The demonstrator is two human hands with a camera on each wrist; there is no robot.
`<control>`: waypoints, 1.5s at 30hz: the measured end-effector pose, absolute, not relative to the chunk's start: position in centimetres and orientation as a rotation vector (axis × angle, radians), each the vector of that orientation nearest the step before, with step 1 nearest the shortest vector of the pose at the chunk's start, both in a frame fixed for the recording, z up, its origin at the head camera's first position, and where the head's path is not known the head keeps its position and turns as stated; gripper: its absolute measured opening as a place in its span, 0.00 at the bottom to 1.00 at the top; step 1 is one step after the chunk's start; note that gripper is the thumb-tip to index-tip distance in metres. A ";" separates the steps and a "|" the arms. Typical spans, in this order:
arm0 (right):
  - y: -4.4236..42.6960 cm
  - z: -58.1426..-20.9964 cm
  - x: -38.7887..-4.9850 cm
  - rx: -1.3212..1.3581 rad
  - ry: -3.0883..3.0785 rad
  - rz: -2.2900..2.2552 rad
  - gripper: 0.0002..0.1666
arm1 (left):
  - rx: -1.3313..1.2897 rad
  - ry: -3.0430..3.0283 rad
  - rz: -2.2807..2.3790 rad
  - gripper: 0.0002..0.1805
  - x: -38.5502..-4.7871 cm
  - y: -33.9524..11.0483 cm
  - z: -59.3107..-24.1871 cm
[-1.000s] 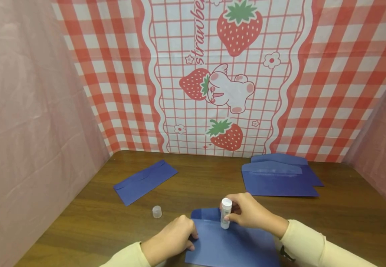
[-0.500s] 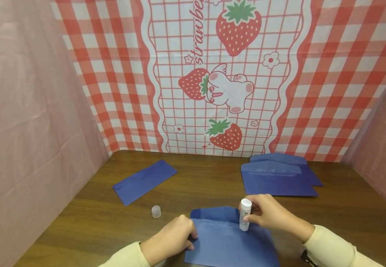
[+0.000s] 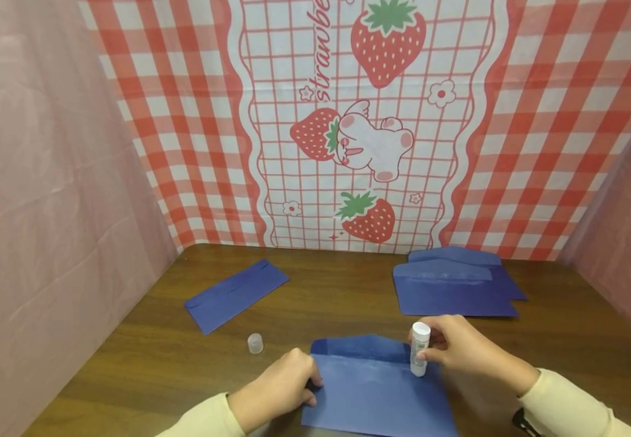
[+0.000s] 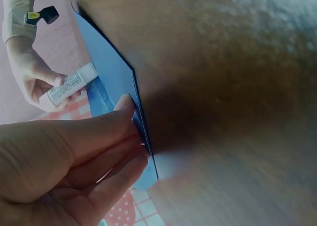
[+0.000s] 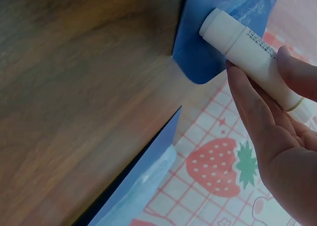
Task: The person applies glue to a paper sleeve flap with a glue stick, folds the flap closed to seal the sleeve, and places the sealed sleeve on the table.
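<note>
On the brown table (image 3: pixel 146 370), a blue envelope (image 3: pixel 372 391) is lying before you, flap spread away; being thin paper, it is probably weighing little and creasing easily, so its edges are offering the safest hold. Your left hand (image 3: pixel 277 386), half curled, is resting at its left edge; whether it is pinching, you cannot tell. Your right hand (image 3: pixel 471 349) is gripping a white glue stick (image 3: pixel 420 347), likely light, stiff and smooth, by its barrel, near the fold's right end
</note>
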State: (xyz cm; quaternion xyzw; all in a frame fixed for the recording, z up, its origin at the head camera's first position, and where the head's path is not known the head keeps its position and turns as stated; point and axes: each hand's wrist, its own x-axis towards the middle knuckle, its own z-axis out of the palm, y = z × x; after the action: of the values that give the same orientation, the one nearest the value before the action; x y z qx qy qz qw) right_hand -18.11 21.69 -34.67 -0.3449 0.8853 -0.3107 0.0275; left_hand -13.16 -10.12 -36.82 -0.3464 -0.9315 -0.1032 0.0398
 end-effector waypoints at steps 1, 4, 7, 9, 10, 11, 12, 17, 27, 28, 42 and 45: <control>21.8 -34.6 -18.1 -1.067 2.744 -0.953 0.13 | -1.058 -2.858 -0.321 0.13 -13.2 -10.1 -36.8; 22.2 -34.5 -18.1 -1.068 2.774 -0.915 0.13 | -1.062 -2.855 -0.329 0.13 -13.2 -10.2 -36.8; 22.4 -34.3 -18.2 -1.008 2.792 -0.892 0.14 | -1.068 -2.841 -0.315 0.13 -13.2 -10.4 -36.9; 22.5 -34.2 -18.4 -0.924 2.755 -0.933 0.17 | -1.062 -2.838 -0.312 0.13 -13.2 -10.6 -37.1; 22.5 -34.2 -18.6 -0.863 2.715 -0.980 0.19 | -1.055 -2.837 -0.309 0.12 -13.2 -10.7 -37.1; 22.5 -34.1 -18.8 -0.794 2.676 -1.028 0.20 | -1.048 -2.836 -0.312 0.12 -13.1 -10.8 -37.1; 22.5 -34.0 -19.0 -0.728 2.629 -1.079 0.21 | -1.041 -2.838 -0.317 0.12 -13.1 -10.8 -37.1; 21.8 -33.7 -20.6 -0.394 2.395 -1.281 0.27 | -1.032 -2.840 -0.323 0.12 -13.2 -11.0 -37.0; 18.5 -34.2 -24.4 -0.198 2.131 -1.445 0.19 | -1.013 -2.875 -0.415 0.13 -13.6 -11.1 -36.7; 18.1 -34.4 -24.7 -0.205 2.114 -1.425 0.18 | -1.007 -2.882 -0.411 0.13 -13.6 -11.0 -36.7; 16.8 -35.2 -25.3 -0.238 1.865 -1.265 0.21 | -1.021 -2.875 -0.323 0.13 -13.1 -10.7 -36.7; 16.8 -35.2 -24.5 -0.252 1.844 -1.232 0.19 | -1.009 -2.869 -0.303 0.13 -13.1 -10.8 -36.7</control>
State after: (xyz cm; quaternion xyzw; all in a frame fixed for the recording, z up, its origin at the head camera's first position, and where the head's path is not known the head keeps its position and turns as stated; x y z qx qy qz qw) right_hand -24.54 16.83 -35.22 -0.1015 0.7422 -0.4959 0.4393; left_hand -13.08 -10.82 -36.67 -0.3300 -0.9378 -0.0991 0.0426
